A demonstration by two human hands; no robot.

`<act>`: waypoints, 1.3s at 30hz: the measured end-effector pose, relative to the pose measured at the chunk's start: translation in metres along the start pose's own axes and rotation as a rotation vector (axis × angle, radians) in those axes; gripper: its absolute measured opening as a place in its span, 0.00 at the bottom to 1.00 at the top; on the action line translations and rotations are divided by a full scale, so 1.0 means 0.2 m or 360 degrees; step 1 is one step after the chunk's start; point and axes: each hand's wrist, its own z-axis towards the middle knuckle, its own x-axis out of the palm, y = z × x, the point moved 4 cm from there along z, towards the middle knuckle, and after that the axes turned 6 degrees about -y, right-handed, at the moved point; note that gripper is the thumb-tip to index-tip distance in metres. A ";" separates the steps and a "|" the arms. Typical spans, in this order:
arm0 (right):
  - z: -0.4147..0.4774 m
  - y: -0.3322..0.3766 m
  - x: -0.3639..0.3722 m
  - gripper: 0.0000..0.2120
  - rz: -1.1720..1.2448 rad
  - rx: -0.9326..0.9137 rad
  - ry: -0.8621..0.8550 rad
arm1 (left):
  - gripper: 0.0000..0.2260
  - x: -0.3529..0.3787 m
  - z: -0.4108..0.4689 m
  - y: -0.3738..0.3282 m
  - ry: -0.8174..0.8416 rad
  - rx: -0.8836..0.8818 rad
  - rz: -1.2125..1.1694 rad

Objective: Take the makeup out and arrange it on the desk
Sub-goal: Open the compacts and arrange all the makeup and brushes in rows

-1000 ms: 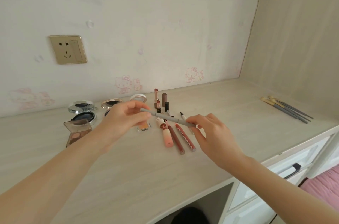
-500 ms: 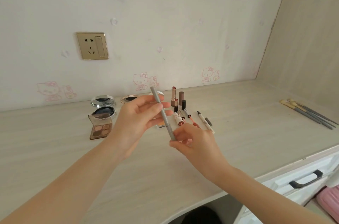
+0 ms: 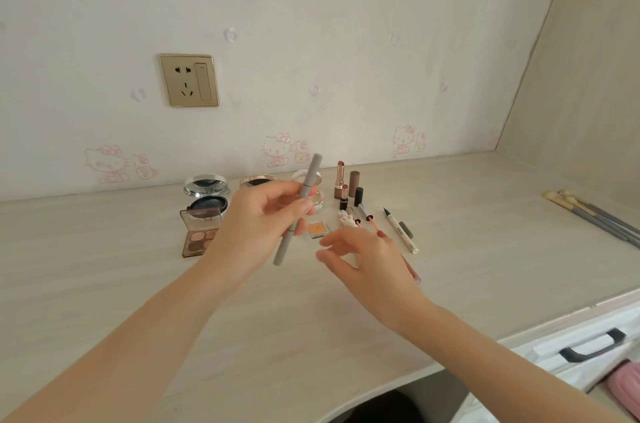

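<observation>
My left hand grips a long grey makeup pencil near its middle and holds it nearly upright above the desk. My right hand hovers just right of the pencil's lower end, fingers apart, holding nothing. Behind the hands lie an open eyeshadow palette, round compacts, a small orange pan, upright lipsticks, a white eyeliner pen and a pink lip liner partly hidden by my right hand.
Several grey-handled brushes lie at the desk's far right near the side panel. A white drawer with a black handle sits below the desk edge at right. A wall socket is on the back wall.
The grey pencil swung from lying flat between both hands to nearly upright in my left hand. My right hand let go of its lower end and opened.
</observation>
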 end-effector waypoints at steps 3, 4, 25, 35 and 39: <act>0.01 -0.02 -0.01 0.12 0.0075 -0.0002 -0.0050 | 0.05 0.00 0.00 0.06 0.0099 0.0185 0.0582; 0.01 -0.03 -0.01 0.13 0.0086 0.0001 -0.0055 | 0.05 0.01 -0.01 0.08 0.0138 0.0258 0.0791; -0.06 -0.08 0.06 0.08 -0.0480 -0.0834 -0.0535 | 0.17 0.10 -0.14 0.19 -0.0011 0.1118 0.1717; -0.08 -0.08 0.05 0.07 -0.0428 -0.0833 -0.0560 | 0.18 0.08 -0.14 0.18 0.0051 0.1056 0.1737; -0.07 -0.10 0.04 0.09 -0.0397 -0.0726 -0.0580 | 0.12 0.10 -0.15 0.21 0.0127 0.1035 0.1678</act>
